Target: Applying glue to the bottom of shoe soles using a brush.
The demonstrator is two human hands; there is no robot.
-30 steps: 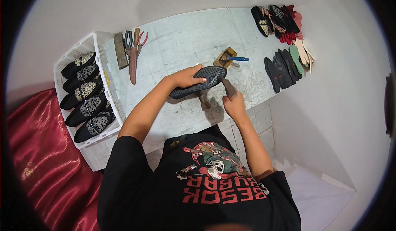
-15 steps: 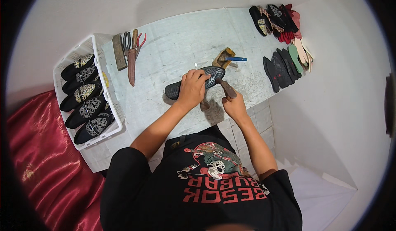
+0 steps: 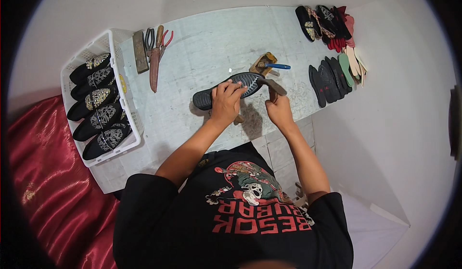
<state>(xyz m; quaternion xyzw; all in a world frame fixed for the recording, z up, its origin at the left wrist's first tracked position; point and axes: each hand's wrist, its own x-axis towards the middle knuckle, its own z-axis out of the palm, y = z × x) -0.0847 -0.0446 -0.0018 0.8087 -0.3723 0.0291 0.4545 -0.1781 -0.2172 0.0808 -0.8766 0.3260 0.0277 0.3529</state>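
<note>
A black shoe [image 3: 203, 100] lies sole-up over the near middle of the table, its ridged tread facing me. My left hand [image 3: 226, 104] presses on the middle of the sole, its fingers wrapped over the far edge. In my right hand [image 3: 280, 112] is a hammer [image 3: 273, 85], gripped by its handle, with the head at the toe end of the sole. Whether the head touches the sole, I cannot tell. Below the shoe pokes out a brown piece [image 3: 239, 119], mostly hidden by it.
Behind the toe stands a small yellowish box [image 3: 260, 67] with a blue-handled tool [image 3: 277, 66] across it. A white basket [image 3: 136, 125] of decorated shoes is at left, near pliers [image 3: 166, 38] and a sheathed knife [image 3: 154, 72]. Soles [image 3: 330, 84] and shoes [image 3: 305, 25] line the right side.
The hammer head has turned and lifted slightly, and my right hand has shifted a little right. My left hand stays on the shoe. The whole view has shifted slightly.
</note>
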